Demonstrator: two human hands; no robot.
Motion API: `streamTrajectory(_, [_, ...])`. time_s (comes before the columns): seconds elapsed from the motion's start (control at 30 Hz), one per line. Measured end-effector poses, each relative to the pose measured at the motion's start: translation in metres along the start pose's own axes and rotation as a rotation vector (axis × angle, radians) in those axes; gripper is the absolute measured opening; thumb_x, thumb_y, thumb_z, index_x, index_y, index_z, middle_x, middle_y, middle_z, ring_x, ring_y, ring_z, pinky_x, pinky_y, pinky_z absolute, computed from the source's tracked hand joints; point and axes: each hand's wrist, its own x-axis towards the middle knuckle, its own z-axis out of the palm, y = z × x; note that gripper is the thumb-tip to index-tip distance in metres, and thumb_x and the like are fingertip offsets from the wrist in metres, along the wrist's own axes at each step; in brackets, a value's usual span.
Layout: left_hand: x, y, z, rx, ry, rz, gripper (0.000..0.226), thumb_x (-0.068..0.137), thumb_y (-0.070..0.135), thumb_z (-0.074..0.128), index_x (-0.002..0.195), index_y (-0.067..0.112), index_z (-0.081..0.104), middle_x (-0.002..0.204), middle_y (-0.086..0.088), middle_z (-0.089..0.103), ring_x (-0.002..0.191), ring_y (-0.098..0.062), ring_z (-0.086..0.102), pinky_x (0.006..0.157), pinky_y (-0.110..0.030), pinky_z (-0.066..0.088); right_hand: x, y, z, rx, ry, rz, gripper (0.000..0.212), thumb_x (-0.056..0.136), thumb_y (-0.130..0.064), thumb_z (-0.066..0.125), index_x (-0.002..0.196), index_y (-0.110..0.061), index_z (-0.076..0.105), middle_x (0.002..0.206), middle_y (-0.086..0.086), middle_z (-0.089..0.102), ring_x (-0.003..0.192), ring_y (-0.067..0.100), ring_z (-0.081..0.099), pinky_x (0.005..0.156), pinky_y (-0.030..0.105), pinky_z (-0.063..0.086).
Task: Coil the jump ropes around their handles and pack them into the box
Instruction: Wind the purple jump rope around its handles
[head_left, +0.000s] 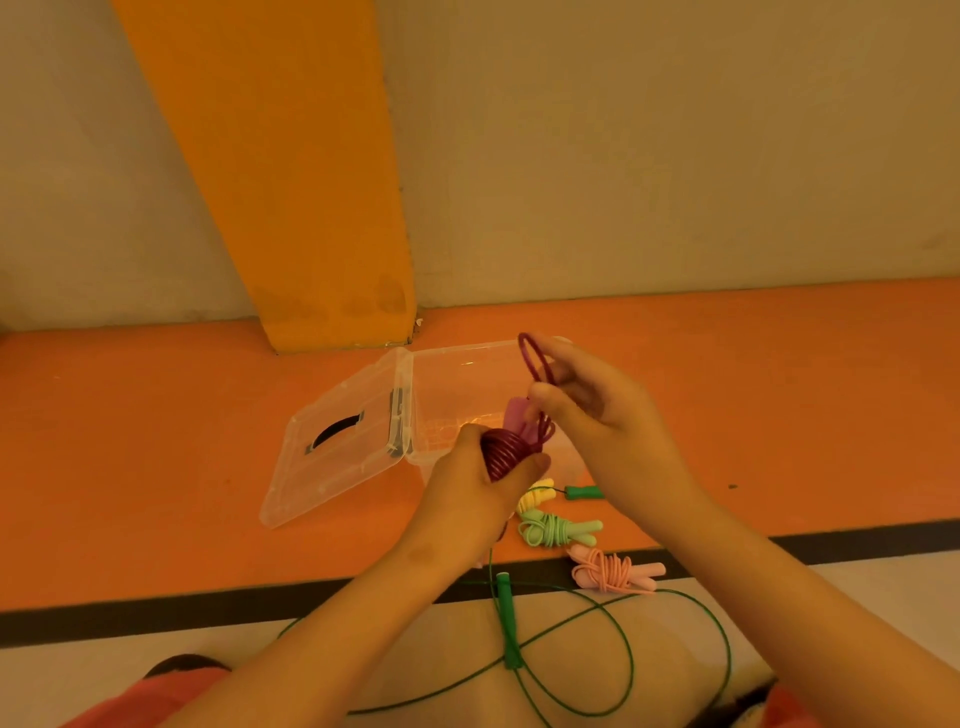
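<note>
One maroon rope (501, 457) is mostly coiled tight.

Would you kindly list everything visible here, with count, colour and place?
box: one, clear, open, on the orange floor.
maroon jump rope: one, maroon, pink handle, held over the box.
yellow jump rope: one, yellow, coiled, beside the box.
light green jump rope: one, light green, coiled, floor.
pink jump rope: one, pink, coiled, by the black line.
dark green jump rope: one, dark green, uncoiled, foreground.
left hand: one, grips the maroon coil.
right hand: one, pinches the maroon loop.
</note>
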Motion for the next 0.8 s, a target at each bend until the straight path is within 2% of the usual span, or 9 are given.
streamTrajectory(0.1, [0.000,0.001,0.002,-0.009,-0.021,0.001,0.030,0.086,0.037,0.067,0.106,0.022,0.051,0.090,-0.009,0.067,0.079,-0.027,0.067,0.068,-0.042,0.054,-0.001,-0.003,0.004,0.075,0.047,0.009,0.035,0.093,-0.011,0.056,0.116,-0.038,0.053,0.091,-0.005,0.059,0.084,0.005,0.058,0.073,0.015,0.048])
streamTrajectory(0.2, [0.001,0.002,0.003,-0.021,-0.019,0.007,0.027,0.087,0.038,0.066,0.104,0.023,0.051,0.091,-0.008,0.067,0.080,-0.025,0.067,0.071,-0.041,0.055,0.003,-0.004,0.000,0.114,0.101,-0.002,0.030,0.089,-0.014,0.061,0.113,-0.032,0.060,0.089,0.005,0.059,0.078,0.011,0.060,0.074,0.023,0.052])
streamTrajectory(0.3, [0.002,0.003,0.002,-0.041,0.010,0.034,0.026,0.087,0.039,0.065,0.102,0.024,0.052,0.091,-0.008,0.067,0.081,-0.024,0.066,0.076,-0.043,0.055,0.007,-0.005,-0.009,0.093,0.138,0.004,0.026,0.087,-0.011,0.064,0.111,-0.021,0.065,0.076,-0.005,0.062,0.066,0.010,0.062,0.072,0.033,0.057])
streamTrajectory(0.4, [0.003,0.003,0.000,-0.047,0.053,0.046,0.025,0.087,0.040,0.064,0.102,0.024,0.051,0.091,-0.006,0.066,0.081,-0.021,0.066,0.074,-0.036,0.055,0.007,-0.003,-0.015,-0.073,0.150,-0.032,0.022,0.086,-0.008,0.066,0.106,-0.017,0.066,0.076,0.000,0.065,0.065,0.016,0.064,0.067,0.022,0.053])
streamTrajectory(0.53, [0.003,0.004,-0.003,-0.065,0.107,0.075,0.024,0.087,0.038,0.065,0.101,0.026,0.050,0.088,-0.003,0.065,0.074,-0.013,0.064,0.068,-0.026,0.053,0.007,0.005,-0.018,-0.235,0.129,-0.035,0.018,0.084,-0.008,0.068,0.098,-0.021,0.067,0.080,-0.005,0.064,0.065,0.008,0.063,0.063,0.012,0.048])
streamTrajectory(0.67, [0.001,0.006,-0.003,-0.065,0.124,0.123,0.021,0.085,0.039,0.065,0.095,0.034,0.047,0.089,-0.003,0.065,0.078,-0.018,0.065,0.073,-0.032,0.054,0.009,0.014,-0.017,-0.384,0.122,-0.053,0.016,0.083,-0.013,0.071,0.098,-0.018,0.071,0.084,-0.020,0.059,0.074,-0.001,0.059,0.067,0.016,0.048])
streamTrajectory(0.8, [0.000,0.010,-0.005,-0.028,0.129,0.161,0.029,0.085,0.041,0.065,0.105,0.028,0.049,0.088,0.003,0.065,0.078,-0.012,0.064,0.073,-0.029,0.054,0.010,0.009,-0.021,-0.240,0.089,0.012,0.015,0.083,-0.015,0.069,0.087,-0.029,0.068,0.070,-0.026,0.062,0.068,-0.005,0.056,0.060,0.010,0.043])
